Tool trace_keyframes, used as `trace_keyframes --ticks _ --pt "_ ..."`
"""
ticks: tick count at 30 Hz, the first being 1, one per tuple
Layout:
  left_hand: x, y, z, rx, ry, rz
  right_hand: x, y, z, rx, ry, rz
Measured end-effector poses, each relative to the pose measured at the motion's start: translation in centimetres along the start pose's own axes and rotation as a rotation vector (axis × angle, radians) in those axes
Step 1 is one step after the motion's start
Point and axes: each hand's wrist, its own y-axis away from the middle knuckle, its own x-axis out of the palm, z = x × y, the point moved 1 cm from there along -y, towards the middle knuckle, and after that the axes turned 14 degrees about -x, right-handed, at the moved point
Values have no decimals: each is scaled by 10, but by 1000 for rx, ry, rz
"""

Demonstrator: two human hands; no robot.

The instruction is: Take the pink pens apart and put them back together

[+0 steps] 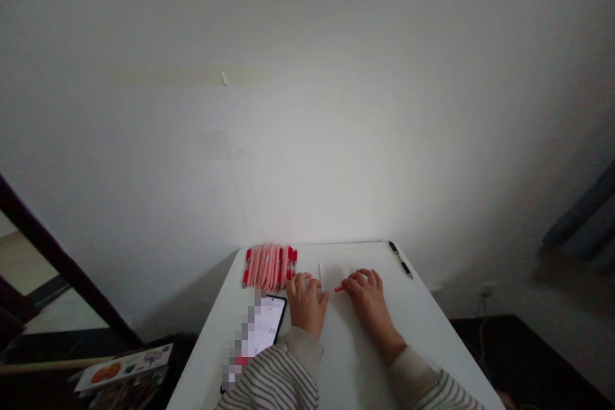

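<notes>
My left hand (306,304) rests over the white table with its fingers curved and apart, the thumb away from them. A small bit of pink shows at its fingertips, mostly hidden. Just right of those fingers lies a thin white stick (321,275), like a pen refill. My right hand (371,304) is closed on a pinkish-red pen part (339,288) that pokes out to the left of its fingertips. Beyond my left hand, several pink and red pens (269,266) lie side by side in a row at the table's back left.
On the white table (346,365), a phone (271,320) with a lit screen lies left of my left forearm. A black pen (401,259) lies along the back right edge. A wall (336,109) rises behind the table. A printed box (127,368) sits low at the left.
</notes>
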Motion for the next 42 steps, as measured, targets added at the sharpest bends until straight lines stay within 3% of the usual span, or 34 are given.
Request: trace_keyframes --ticks 29,42 --pt "-3 -1 -3 -7 -67 7 0 2 -3 84 -108 -46" --pt "-4 -2 -2 -10 -19 -80 1 2 -4 101 -127 -82"
